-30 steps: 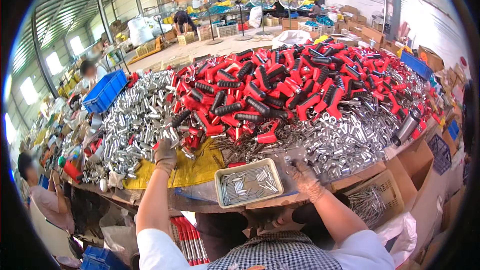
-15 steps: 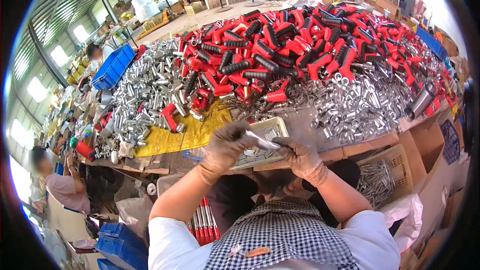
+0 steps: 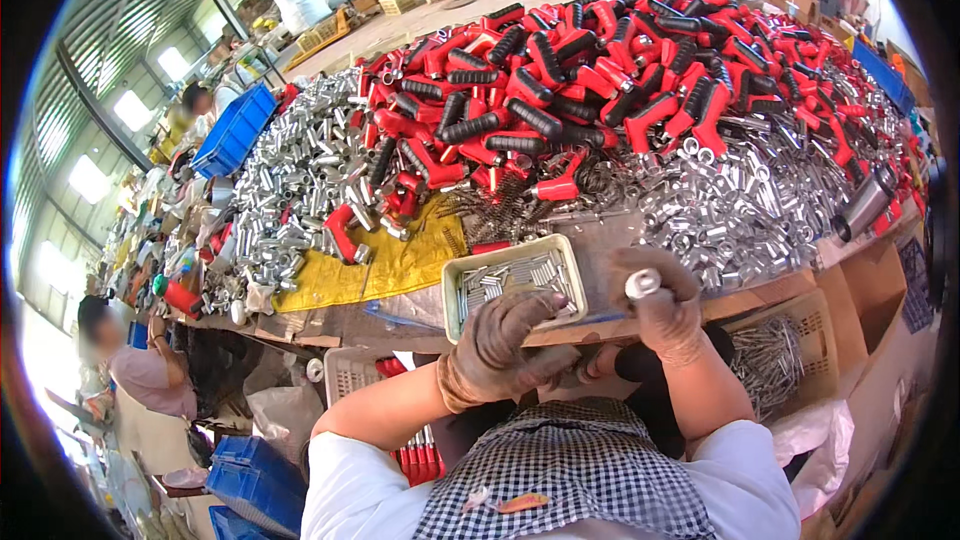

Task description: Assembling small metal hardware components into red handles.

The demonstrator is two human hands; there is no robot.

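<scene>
Parting from left hand [image 3: 494,340], right hand [image 3: 670,310] is now closed round metal fitting [image 3: 642,284], one-handed hold thus seen | left hand is spread wide, nothing seen gripped | pin tray [image 3: 449,298] is placed just beyond left hand

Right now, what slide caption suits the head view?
Gloved right hand holds a silvery part; left hand near a tray of metal pins, before heaped red-and-black handles.

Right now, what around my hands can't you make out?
In the head view:
Round-ended silver metal piece: mostly hidden by the gloved right hand.
Gloved left hand: partly blurred, so any grip is unclear.
Cream rectangular plastic tray: near rim partly hidden by the left hand.
</scene>
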